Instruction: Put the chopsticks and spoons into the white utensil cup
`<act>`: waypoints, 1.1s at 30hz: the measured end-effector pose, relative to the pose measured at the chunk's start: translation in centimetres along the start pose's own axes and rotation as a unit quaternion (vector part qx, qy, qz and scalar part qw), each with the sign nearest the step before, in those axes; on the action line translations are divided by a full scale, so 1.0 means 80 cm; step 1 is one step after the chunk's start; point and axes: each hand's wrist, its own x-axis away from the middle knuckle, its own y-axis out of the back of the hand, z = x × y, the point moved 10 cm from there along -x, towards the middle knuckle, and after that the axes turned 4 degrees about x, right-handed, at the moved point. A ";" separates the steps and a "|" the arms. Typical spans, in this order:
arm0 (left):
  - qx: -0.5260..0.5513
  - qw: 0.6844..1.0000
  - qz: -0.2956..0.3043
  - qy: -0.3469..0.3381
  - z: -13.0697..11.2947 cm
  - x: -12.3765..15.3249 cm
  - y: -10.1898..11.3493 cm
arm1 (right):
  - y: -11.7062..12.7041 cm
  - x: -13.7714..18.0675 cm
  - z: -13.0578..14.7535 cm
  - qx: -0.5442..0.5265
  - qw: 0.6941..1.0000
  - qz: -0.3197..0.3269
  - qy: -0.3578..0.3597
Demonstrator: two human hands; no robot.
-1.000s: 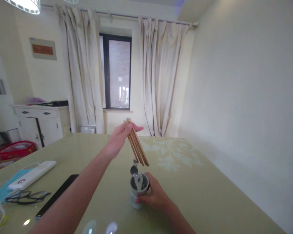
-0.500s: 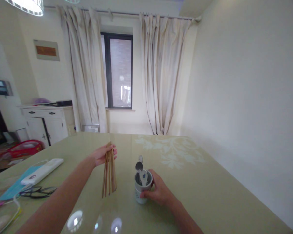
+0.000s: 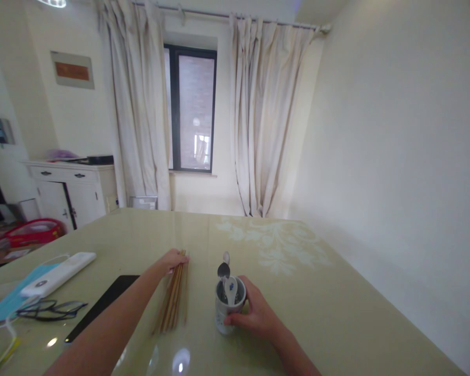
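Observation:
My left hand (image 3: 175, 260) is closed around the far ends of a bundle of wooden chopsticks (image 3: 172, 303). Their other ends fan out toward me, low over the table; whether they touch it I cannot tell. To the right, my right hand (image 3: 254, 310) grips a pale utensil holder (image 3: 221, 316) from its right side, thumb across the front. The holder stands upright on the table. Inside it are a white spoon (image 3: 231, 290) with a blue mark, a dark metal spoon (image 3: 223, 270) and another light spoon (image 3: 226, 258) behind.
The glossy greenish table (image 3: 337, 313) spreads around both hands. At left lie eyeglasses (image 3: 50, 310), a white power strip (image 3: 58, 274), a blue face mask (image 3: 19, 292) and a dark flat tablet-like object (image 3: 105, 303), partly behind my left forearm. A wall (image 3: 407, 156) rises on the right.
My left hand has lowered the chopsticks toward the table, nearer to me. My right hand stays on the holder. The view has shifted slightly, and the dark flat object now shows beside my left forearm.

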 end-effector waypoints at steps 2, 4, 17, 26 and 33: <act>-0.036 0.999 -0.017 -0.021 -0.002 -0.005 0.001 | 0.001 0.000 0.000 0.004 1.000 -0.002 -0.003; -0.067 0.996 -0.035 -0.044 -0.008 -0.006 0.004 | 0.001 0.001 -0.001 0.005 1.000 -0.002 -0.007; -0.308 0.914 -0.023 -0.262 -0.002 0.143 -0.036 | -0.003 -0.001 -0.001 0.012 1.000 0.002 0.011; -0.406 0.825 0.028 -0.392 0.018 0.222 -0.068 | -0.010 -0.001 -0.006 0.064 0.996 -0.054 -0.023; -0.390 0.818 0.082 -0.414 0.000 0.219 -0.092 | -0.017 -0.009 -0.004 0.069 0.995 -0.067 -0.039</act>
